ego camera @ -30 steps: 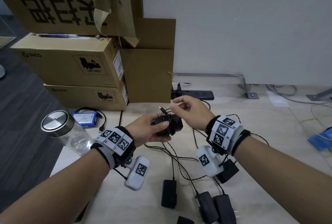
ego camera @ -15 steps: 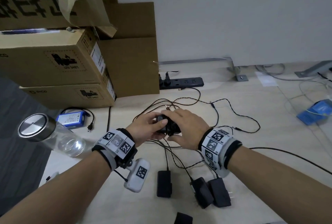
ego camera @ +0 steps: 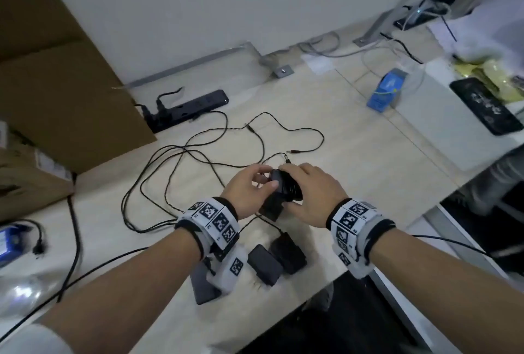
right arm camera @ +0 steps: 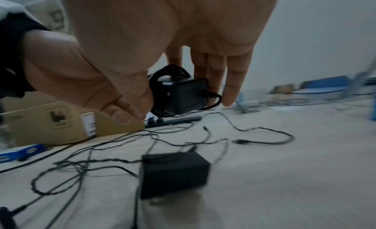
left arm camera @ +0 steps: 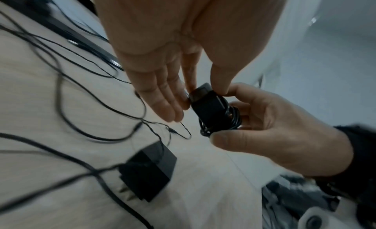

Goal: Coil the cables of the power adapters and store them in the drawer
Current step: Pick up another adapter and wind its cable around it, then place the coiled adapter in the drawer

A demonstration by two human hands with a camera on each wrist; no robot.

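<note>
An office or small tech workroom. A pale wood-grain bench (ego camera: 354,155) stands against a plain white wall, its metal divider brackets (ego camera: 282,71) bolted along the back edge. Stacked cardboard shipping boxes (ego camera: 65,98) stand at the left, a black power strip (ego camera: 187,109) lies beside them, and thin black adapter cables (ego camera: 198,152) sprawl loose across the surface.

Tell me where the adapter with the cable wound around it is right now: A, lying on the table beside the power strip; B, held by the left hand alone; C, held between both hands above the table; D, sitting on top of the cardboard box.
C: the wrapped adapter is off the table, with the left hand pinching one end and the right hand holding the coiled end.
</note>
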